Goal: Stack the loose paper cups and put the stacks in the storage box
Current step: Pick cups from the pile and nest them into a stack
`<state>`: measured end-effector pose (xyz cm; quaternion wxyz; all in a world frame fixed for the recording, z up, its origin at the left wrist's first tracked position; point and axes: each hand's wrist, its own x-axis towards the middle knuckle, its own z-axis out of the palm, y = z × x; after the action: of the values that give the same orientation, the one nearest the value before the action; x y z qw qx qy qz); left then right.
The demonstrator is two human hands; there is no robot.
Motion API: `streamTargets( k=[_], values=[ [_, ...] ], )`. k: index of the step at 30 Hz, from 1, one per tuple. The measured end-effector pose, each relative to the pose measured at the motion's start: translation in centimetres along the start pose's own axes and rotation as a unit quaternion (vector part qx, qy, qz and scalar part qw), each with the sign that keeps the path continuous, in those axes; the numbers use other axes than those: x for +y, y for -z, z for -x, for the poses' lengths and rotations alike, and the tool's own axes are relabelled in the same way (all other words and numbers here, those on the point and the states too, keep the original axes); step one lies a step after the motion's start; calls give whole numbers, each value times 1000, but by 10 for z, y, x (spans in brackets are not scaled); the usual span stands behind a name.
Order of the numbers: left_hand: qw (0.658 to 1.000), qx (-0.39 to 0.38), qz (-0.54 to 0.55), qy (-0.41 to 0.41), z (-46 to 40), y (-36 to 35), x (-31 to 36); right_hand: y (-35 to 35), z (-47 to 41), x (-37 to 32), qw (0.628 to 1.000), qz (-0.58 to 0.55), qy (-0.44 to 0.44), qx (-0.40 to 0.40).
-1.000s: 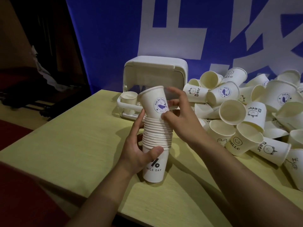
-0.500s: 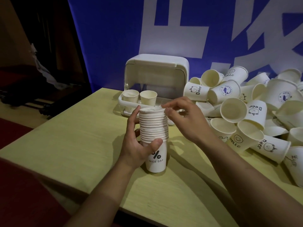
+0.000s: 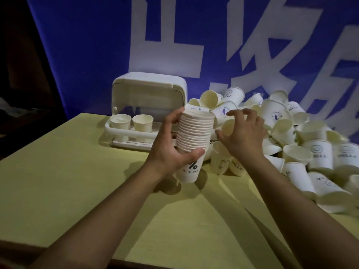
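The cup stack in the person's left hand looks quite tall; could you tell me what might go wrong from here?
1. The left hand grips the cup stack low, with the stack tilted, so its upper cups could lean or slip off.
2. The right hand reaches into the loose cup pile; knocking it could roll cups off the table.

Left hand [image 3: 168,152] grips cup stack [image 3: 193,136] above table [image 3: 77,171].
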<state>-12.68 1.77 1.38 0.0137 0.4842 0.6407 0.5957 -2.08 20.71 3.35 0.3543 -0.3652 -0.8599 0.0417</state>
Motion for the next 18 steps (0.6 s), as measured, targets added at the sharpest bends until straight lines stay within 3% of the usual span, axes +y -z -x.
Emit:
streamTargets(
  k=[4,13,15,18],
  values=[
    [1000,-13,-8,-3,-2,-16,-13,-11,-1,14,999,20,-17,-46],
    [999,-30,-27,22,18,-9,-35,4,-7,17,1000,12,12,-2],
    [998,-35,-44,13,17,-7,-37,21,-7,13,999,-36,24,32],
    [995,-58,-79,-13,15,-8,-41,44,-5,-2,976,-209,15,61]
  ],
)
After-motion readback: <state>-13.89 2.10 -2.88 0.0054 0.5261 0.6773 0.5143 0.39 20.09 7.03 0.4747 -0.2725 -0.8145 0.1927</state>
